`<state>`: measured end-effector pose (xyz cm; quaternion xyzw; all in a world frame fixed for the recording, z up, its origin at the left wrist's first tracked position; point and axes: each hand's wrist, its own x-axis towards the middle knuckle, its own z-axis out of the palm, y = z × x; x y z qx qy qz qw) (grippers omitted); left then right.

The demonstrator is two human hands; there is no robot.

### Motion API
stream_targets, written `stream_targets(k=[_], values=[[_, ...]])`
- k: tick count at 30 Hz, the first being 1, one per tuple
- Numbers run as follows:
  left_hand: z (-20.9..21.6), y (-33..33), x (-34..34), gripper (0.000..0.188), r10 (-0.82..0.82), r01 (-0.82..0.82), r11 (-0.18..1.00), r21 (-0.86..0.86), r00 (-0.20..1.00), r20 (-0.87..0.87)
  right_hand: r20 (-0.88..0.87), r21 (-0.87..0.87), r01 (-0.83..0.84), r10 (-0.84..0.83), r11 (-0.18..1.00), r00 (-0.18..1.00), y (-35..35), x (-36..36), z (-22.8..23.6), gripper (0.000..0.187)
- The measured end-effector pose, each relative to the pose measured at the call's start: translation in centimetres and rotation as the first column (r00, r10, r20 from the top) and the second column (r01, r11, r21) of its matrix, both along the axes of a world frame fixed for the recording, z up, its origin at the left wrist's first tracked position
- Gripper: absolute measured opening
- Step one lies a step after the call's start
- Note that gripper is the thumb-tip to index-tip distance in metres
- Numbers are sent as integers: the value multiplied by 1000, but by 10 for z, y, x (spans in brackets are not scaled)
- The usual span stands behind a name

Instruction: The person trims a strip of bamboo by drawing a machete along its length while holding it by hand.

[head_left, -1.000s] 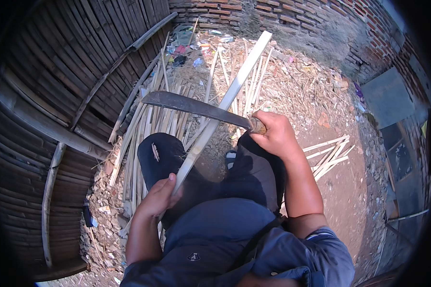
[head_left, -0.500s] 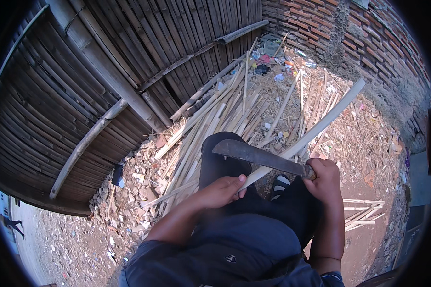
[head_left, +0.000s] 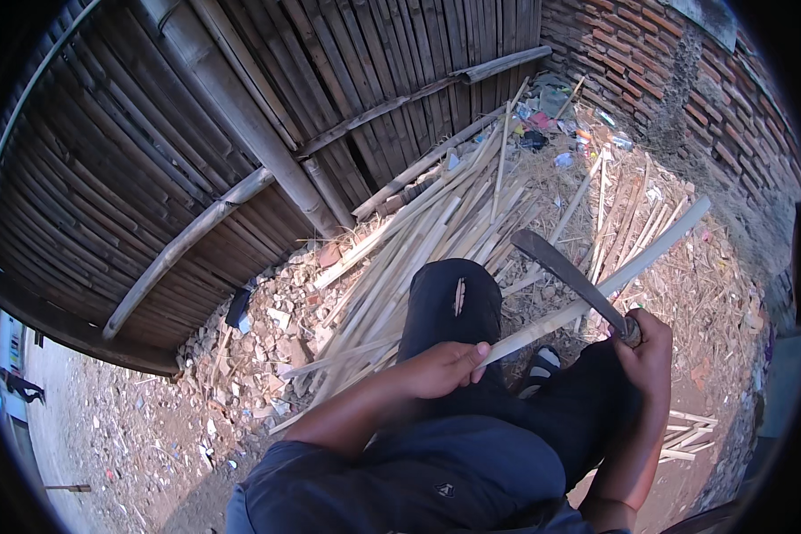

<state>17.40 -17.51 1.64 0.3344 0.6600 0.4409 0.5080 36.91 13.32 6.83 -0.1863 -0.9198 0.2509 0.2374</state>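
A long pale bamboo strip [head_left: 657, 249] slants up and away to the right from my lap. My left hand [head_left: 449, 367] grips its near end, thumb pressed on top. In my right hand [head_left: 647, 351] is a machete [head_left: 571, 274], my fingers wrapped round its handle. The dark, broad blade points up to the left and crosses over the strip; whether the edge touches the strip I cannot tell. My bent knee [head_left: 454, 298], in dark trousers with a slit, is just beyond my left hand. A sandalled foot [head_left: 543, 363] shows below the strip.
Many split bamboo strips [head_left: 436, 227] lie heaped beyond my knee. A smaller bundle [head_left: 685, 436] lies at right. A bamboo-slat wall [head_left: 196, 133] rises at left, a brick wall [head_left: 623, 53] at the far right. Rubble [head_left: 276, 329] and litter [head_left: 552, 133] cover the ground. Far left, a person [head_left: 18, 384] shows.
The machete blade has swung away from my knee, to a steeper angle across the strip. My view has shifted, so the surroundings sit farther right in it. Both hands keep their grip.
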Motion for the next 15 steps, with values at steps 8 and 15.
stream_targets(k=[8,15], values=[[-1,4,-7,73,25,-25,1000,20,999,-30,44,371,-127,119,920,992,-19,-17,6,21],[-7,-6,-21,70,42,-41,999,14,998,-55,118,-18,122,-119,992,986,0,-15,0,20]])
